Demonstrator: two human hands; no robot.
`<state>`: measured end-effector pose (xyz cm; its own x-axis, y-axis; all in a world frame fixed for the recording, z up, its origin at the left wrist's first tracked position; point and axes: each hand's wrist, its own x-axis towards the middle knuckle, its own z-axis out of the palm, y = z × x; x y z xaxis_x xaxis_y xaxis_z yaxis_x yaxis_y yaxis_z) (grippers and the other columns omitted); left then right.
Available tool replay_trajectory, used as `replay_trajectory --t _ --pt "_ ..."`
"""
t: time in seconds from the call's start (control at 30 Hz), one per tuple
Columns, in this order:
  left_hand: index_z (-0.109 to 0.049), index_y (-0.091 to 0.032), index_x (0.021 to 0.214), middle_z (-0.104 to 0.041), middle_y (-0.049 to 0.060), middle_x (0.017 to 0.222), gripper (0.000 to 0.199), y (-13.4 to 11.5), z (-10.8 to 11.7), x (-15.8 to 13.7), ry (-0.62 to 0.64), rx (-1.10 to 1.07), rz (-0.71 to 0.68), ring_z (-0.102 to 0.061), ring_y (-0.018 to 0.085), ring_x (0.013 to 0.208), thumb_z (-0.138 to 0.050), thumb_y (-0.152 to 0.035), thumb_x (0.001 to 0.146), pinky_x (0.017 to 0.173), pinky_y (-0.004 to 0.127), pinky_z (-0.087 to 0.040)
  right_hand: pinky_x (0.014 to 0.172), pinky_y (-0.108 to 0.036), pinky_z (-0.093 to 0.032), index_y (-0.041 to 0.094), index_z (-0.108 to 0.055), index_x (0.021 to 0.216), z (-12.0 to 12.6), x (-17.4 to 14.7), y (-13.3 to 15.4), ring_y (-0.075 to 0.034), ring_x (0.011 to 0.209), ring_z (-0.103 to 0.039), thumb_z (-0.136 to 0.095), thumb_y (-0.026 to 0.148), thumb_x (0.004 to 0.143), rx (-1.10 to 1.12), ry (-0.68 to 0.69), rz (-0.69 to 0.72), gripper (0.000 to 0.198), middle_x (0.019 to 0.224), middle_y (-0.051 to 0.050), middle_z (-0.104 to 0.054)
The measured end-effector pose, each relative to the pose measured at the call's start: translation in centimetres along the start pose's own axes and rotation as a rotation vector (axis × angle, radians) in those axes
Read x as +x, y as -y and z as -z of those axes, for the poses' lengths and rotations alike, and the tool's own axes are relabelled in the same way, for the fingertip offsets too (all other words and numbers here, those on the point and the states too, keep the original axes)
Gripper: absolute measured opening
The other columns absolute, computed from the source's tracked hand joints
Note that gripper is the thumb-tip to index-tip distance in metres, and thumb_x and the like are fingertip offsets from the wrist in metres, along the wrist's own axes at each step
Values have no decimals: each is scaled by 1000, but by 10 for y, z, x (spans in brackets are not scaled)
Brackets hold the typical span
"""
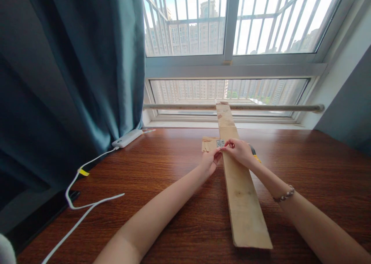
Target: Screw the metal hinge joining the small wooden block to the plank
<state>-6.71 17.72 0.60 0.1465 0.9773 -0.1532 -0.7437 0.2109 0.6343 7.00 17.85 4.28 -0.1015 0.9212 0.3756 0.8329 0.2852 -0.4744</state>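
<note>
A long pale wooden board (245, 194) lies lengthwise on the table, its far end reaching the rail by the window. Against its left side is a short wooden piece (209, 145). A small silver metal hinge (220, 143) with holes sits where the two meet. My left hand (211, 161) is closed, thumb and fingertips pinching at the hinge's near edge. From the right, my right hand (239, 151) rests over the long board, its finger and thumb closed at the hinge's right side. Fingertips of both hands nearly touch and partly cover the hinge.
Behind my right wrist shows part of a yellow and black object (255, 154). On the left, a white power strip (127, 138) lies by the dark blue curtain (121, 63), its white cable (84, 213) trailing over the brown table (162, 171). A horizontal rail (269, 108) crosses before the window.
</note>
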Motion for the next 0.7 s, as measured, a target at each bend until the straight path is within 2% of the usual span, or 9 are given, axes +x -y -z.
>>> replay_trajectory --t 0.27,0.5,0.7 --pt "-68 -8 77 -71 11 81 13 -1 0 -1 18 7 3 -66 14 72 -60 1 72 74 23 -51 55 -24 -28 21 -65 79 -2 -2 2 -15 65 -56 -55 36 83 -59 4 9 18 68 1 -62" --pt "-67 -10 75 -71 9 79 12 1 2 2 1 14 1 -65 14 71 -64 -1 69 74 24 -51 58 -26 -28 21 -61 86 -5 -7 5 -19 75 -59 -48 36 88 -158 -21 57 19 82 -2 -66" --pt "-68 -9 74 -71 10 79 11 1 3 3 2 23 1 -65 14 72 -61 -1 71 74 23 -50 58 -27 -27 20 -59 87 -6 -9 8 -20 75 -60 -42 31 91 -223 -20 78 20 87 -5 -66"
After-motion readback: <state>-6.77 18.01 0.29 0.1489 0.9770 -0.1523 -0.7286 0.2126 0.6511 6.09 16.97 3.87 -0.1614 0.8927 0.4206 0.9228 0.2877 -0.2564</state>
